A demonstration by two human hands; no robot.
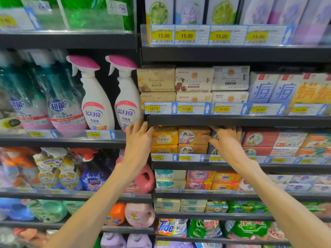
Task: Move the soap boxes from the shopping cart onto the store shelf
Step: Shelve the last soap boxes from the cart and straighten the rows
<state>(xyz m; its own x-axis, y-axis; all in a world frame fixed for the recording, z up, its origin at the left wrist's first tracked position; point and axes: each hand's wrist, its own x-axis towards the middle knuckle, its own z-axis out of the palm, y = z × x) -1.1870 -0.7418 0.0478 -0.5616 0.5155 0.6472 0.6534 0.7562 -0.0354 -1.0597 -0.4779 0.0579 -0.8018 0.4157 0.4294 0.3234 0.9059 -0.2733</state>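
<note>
Stacked soap boxes fill the shelf (232,120) at mid height: yellow boxes (165,138), brown boxes with a portrait (192,135), then a dark blue box (213,151) mostly hidden behind my right hand. My left hand (138,140) has its fingers spread, with the tips against the left side of the top yellow box. My right hand (226,142) lies flat with fingers apart over the front of the blue box, its thumb reaching toward the brown box. Neither hand grips a box. The shopping cart is out of view.
Red soap boxes (258,140) and white ones (288,142) continue to the right. The shelf above holds beige soap boxes (155,79). Spray bottles (125,97) stand to the left. Price-tag strips (179,157) line each shelf edge; detergent packs fill the lower shelves.
</note>
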